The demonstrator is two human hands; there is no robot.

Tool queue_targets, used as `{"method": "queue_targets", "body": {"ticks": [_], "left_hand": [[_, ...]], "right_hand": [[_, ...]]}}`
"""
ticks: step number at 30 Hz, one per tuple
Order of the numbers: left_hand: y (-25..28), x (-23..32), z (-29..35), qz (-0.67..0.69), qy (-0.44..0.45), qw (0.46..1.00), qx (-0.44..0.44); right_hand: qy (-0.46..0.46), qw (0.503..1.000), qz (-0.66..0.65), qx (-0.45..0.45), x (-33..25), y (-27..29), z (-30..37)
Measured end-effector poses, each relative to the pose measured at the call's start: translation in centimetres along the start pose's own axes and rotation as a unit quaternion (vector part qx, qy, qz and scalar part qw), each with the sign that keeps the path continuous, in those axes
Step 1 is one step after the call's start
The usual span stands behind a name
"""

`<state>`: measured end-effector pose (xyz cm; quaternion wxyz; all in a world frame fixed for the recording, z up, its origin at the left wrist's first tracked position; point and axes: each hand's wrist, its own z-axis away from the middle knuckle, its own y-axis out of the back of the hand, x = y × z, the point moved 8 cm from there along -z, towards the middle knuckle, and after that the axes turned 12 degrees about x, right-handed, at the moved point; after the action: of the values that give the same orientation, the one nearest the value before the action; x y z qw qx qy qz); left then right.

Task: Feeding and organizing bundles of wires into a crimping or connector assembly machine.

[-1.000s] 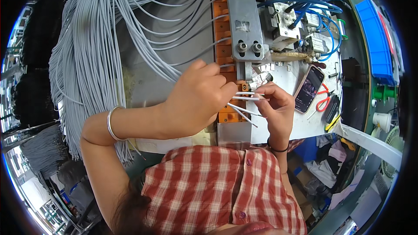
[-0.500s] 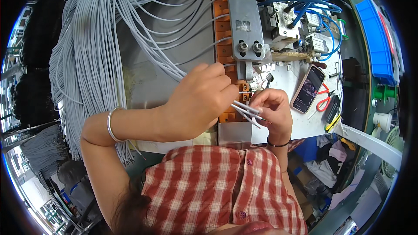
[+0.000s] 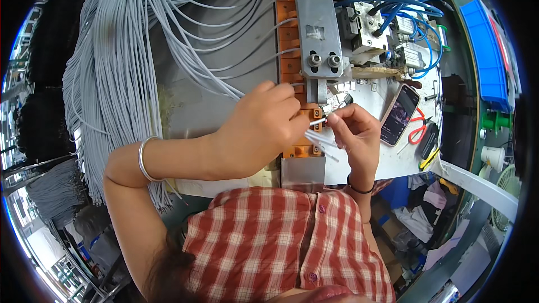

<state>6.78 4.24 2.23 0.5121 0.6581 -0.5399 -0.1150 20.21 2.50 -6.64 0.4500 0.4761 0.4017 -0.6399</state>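
Note:
My left hand [image 3: 268,120] is closed around several thin grey cables, and their ends [image 3: 322,139] stick out past its fingertips, blurred. Thumb and forefinger of my right hand [image 3: 357,133] pinch the tip of one cable [image 3: 318,122], just right of the left fingertips. Small coloured wires show faintly at that tip. Directly behind the fingertips lies an orange block strip [image 3: 290,66] with grey cables laid into its slots. A grey metal plate [image 3: 316,31] with two bolts covers the strip's right side. Part of the cable run is hidden under my left hand.
A big bundle of grey cables [image 3: 115,73] hangs at the left. Pneumatic blocks with blue hoses [image 3: 387,8] stand at the back right. A phone [image 3: 400,113], red-handled pliers [image 3: 416,134] and a yellow-and-black cutter [image 3: 429,158] lie at the right; a blue bin [image 3: 484,50] is beyond.
My right hand has moved slightly up, from the lower cable ends to a single cable's tip by the left fingertips. The loose ends have shifted; my left hand has barely moved.

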Motion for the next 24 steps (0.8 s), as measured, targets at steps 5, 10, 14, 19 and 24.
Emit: {"method": "queue_targets", "body": {"ticks": [5, 10, 14, 19, 24], "left_hand": [[0.2, -0.3, 0.1, -0.017, 0.032, 0.999, -0.017], [-0.6, -0.3, 0.3, -0.033, 0.007, 0.999, -0.027], [-0.2, -0.1, 0.1, -0.026, -0.004, 1.000, 0.004], [0.2, 0.1, 0.1, -0.011, 0.008, 1.000, 0.016], [0.6, 0.1, -0.1, -0.008, 0.011, 1.000, -0.001]], "right_hand": [[-0.072, 0.996, -0.007, -0.054, 1.2, -0.3, -0.4], [-0.124, 0.988, -0.025, -0.087, 2.0, -0.2, -0.3], [-0.013, 0.999, 0.035, 0.028, -0.1, 0.7, 0.0], [0.079, 0.996, -0.021, -0.035, -2.0, -0.5, 0.9], [0.037, 0.998, -0.024, 0.037, -1.5, 0.1, 0.8]]}}
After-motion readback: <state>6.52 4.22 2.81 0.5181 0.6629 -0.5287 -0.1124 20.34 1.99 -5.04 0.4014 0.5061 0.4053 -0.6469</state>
